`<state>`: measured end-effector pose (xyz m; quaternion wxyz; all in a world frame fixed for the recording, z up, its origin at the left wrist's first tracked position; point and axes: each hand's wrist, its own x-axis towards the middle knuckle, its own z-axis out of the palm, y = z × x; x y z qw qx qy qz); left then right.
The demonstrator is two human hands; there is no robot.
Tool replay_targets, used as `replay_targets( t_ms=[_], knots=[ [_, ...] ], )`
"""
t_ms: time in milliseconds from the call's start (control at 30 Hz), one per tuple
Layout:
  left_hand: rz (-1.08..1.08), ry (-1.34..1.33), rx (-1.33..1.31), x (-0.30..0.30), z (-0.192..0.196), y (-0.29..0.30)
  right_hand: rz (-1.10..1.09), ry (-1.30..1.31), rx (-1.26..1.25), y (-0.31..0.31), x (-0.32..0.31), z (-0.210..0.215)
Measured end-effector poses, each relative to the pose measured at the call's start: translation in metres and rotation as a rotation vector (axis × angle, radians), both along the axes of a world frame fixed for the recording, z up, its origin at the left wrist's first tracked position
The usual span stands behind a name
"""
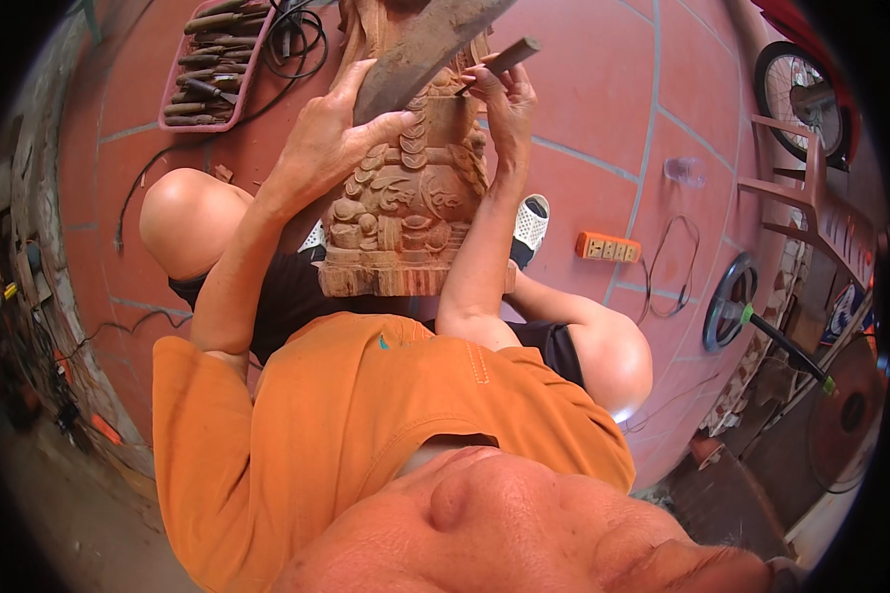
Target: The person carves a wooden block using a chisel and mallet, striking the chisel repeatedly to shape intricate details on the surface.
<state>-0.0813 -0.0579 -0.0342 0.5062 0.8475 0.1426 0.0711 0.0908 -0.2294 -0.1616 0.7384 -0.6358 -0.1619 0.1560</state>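
Between my knees lies a carved wooden block with deep relief, its flat base edge closest to me. My left hand is closed around a thick, worn wooden mallet, which slants up to the right over the carving. The thumb lies along its near side; the other fingers are partly hidden. In my right hand a chisel is pinched between thumb and fingertips. Its thick handle points up and right, while its thin end reaches down toward the carving. The mallet's body covers part of the carving's far end.
A pink basket at far left holds many chisels. Beside it lies a coiled black cable. On the tiled floor to the right are an orange power strip, a clear plastic cup and a brown chair.
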Motion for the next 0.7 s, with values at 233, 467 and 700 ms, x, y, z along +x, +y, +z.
replay_targets(
  t_ms=[233,467,700],
  knots=[
    [-0.019,0.036,0.049,0.0,0.002,0.0,-0.093,0.042,0.096,-0.013,0.004,-0.005],
    [-0.027,-0.037,-0.038,0.001,0.009,-0.007,-0.022,0.017,-0.015,-0.009,0.004,0.0],
    [-0.004,-0.073,-0.058,0.003,0.016,-0.012,0.005,-0.121,-0.227,-0.004,0.0,0.01]
  ],
)
